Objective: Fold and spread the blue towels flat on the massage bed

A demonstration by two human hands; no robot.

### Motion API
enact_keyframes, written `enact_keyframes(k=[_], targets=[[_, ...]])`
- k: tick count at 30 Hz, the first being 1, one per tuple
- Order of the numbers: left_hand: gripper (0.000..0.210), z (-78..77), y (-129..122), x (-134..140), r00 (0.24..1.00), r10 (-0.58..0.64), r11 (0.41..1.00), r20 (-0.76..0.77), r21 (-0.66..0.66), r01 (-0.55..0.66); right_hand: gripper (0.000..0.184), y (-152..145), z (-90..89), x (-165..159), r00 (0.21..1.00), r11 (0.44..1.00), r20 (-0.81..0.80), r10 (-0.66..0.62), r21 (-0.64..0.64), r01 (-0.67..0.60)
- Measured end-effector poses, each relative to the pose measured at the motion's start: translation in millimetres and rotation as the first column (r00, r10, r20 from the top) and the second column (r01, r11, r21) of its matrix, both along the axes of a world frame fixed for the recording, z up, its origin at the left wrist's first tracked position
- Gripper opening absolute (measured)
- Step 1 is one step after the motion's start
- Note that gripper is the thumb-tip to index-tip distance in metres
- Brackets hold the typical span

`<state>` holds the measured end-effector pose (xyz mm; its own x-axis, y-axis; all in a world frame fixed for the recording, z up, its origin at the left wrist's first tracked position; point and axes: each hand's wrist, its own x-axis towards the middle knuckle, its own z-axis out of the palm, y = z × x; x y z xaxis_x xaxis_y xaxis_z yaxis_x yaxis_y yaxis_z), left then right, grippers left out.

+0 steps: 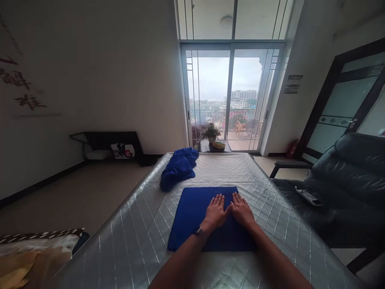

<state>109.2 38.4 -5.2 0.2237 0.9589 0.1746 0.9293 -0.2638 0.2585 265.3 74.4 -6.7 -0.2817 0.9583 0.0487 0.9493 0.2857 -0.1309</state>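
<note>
I rest my left hand (215,210) and right hand (242,209) outstretched, grasping nothing, on the flat blue cloth (192,214) beneath them; light, even pressure, sweeping outward from under both palms, should smooth it best.

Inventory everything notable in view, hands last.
quilted cover: 1, silver, foreground
folded cloth: 1, blue, cover's near middle
crumpled cloth: 1, blue, cover's far left
stand: 1, dark, beyond cover
potted plant: 1, green, on stand
small item: 1, yellowish, beside plant
sliding door: 1, grey, back
armchair: 1, black, right
device: 1, white, on armchair
side door: 1, dark, right wall
fire extinguisher: 1, red, by side door
rack: 1, black, left wall
bag: 1, white, on rack
wall lettering: several, red, far left
fabric pile: 1, brownish, lower left
wristband: 1, dark, left wrist
left hand, right hand: 2, on folded cloth
</note>
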Motion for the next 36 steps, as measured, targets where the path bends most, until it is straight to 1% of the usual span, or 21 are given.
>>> enact_keyframes(k=[3, 5, 7, 9, 12, 14, 17, 20, 22, 23, 24, 26, 27, 29, 31, 33, 34, 36], targets=[[0.079, 0.4, -15.8, -52.0, 0.993, 0.112, 0.993, -0.048, -0.035, -0.114, 0.064, 0.6, 0.0, -1.7, 1.000, 1.000, -0.015, -0.019, -0.010, 0.019], [0.082, 0.2, -28.0, -87.0, 0.976, 0.200, 0.977, -0.086, -0.062, -0.206, 0.063, -0.1, 1.2, -2.6, 1.000, 1.000, -0.010, -0.024, -0.008, 0.024], [0.087, -0.5, -40.0, -116.0, 0.956, 0.265, 0.959, -0.124, -0.070, -0.275, 0.063, -1.8, 4.3, -3.9, 1.000, 1.000, -0.008, -0.025, 0.005, 0.025], [0.090, -1.4, -49.7, -134.9, 0.943, 0.297, 0.948, -0.150, -0.068, -0.310, 0.062, -5.4, 9.1, -5.3, 1.000, 0.999, -0.011, -0.026, 0.036, 0.026], [0.092, -3.3, -57.4, -144.7, 0.939, 0.305, 0.947, -0.158, -0.056, -0.317, 0.060, -19.0, 15.5, -4.3, 1.000, 0.994, -0.004, 0.004, 0.113, -0.004], [0.091, -4.5, -58.5, -144.4, 0.938, 0.311, 0.946, -0.152, -0.045, -0.321, 0.059, -36.2, 16.0, 0.6, 0.999, 0.987, 0.004, 0.052, 0.150, -0.052], [0.087, -3.3, -58.0, -143.5, 0.938, 0.311, 0.947, -0.153, -0.033, -0.319, 0.059, -70.8, 8.7, 14.5, 0.995, 0.987, 0.009, 0.104, 0.126, -0.104], [0.087, 4.5, -59.8, -140.1, 0.929, 0.325, 0.943, -0.178, -0.009, -0.332, 0.062, -102.3, -3.1, 29.9, 0.993, 0.990, 0.003, 0.115, 0.081, -0.114], [0.087, 12.4, -64.6, -129.0, 0.930, 0.322, 0.946, -0.176, 0.019, -0.324, 0.063, -114.6, -11.2, 37.4, 0.995, 0.992, -0.004, 0.104, 0.076, -0.103], [0.086, 16.2, -68.2, -119.0, 0.942, 0.294, 0.956, -0.164, 0.025, -0.294, 0.064, -117.6, -15.4, 40.0, 0.995, 0.992, -0.006, 0.099, 0.083, -0.098], [0.084, 19.4, -72.2, -105.8, 0.961, 0.238, 0.971, -0.143, 0.024, -0.238, 0.065, -118.7, -19.8, 42.2, 0.995, 0.991, -0.006, 0.095, 0.095, -0.094], [0.081, 22.6, -80.2, -71.6, 0.994, 0.065, 0.998, -0.090, 0.014, -0.064, 0.066, -116.8, -29.2, 45.4, 0.995, 0.986, 0.000, 0.101, 0.132, -0.100], [0.079, 22.4, -83.4, -52.4, 0.997, -0.038, 0.999, -0.066, 0.019, 0.040, 0.066, -114.5, -34.0, 46.8, 0.993, 0.982, 0.004, 0.114, 0.152, -0.113], [0.076, 19.2, -87.2, -16.3, 0.978, -0.205, 0.977, -0.040, 0.056, 0.207, 0.066, -109.6, -42.5, 49.3, 0.989, 0.972, 0.011, 0.147, 0.185, -0.147], [0.075, 14.8, -88.3, 8.6, 0.958, -0.287, 0.955, -0.030, 0.074, 0.288, 0.065, -106.3, -47.3, 51.2, 0.986, 0.965, 0.011, 0.169, 0.202, -0.167], [0.076, 11.8, -89.1, 16.0, 0.954, -0.300, 0.952, -0.010, 0.054, 0.300, 0.065, -105.7, -47.3, 51.6, 0.987, 0.968, 0.006, 0.161, 0.192, -0.159], [0.076, 11.0, -90.0, 12.6, 0.955, -0.295, 0.955, 0.001, 0.034, 0.295, 0.066, -106.2, -45.6, 51.2, 0.988, 0.973, 0.010, 0.151, 0.176, -0.150], [0.074, 10.2, -93.7, -6.8, 0.962, -0.272, 0.962, 0.005, -0.003, 0.272, 0.067, -108.0, -40.5, 49.2, 0.991, 0.981, 0.026, 0.133, 0.137, -0.136]])
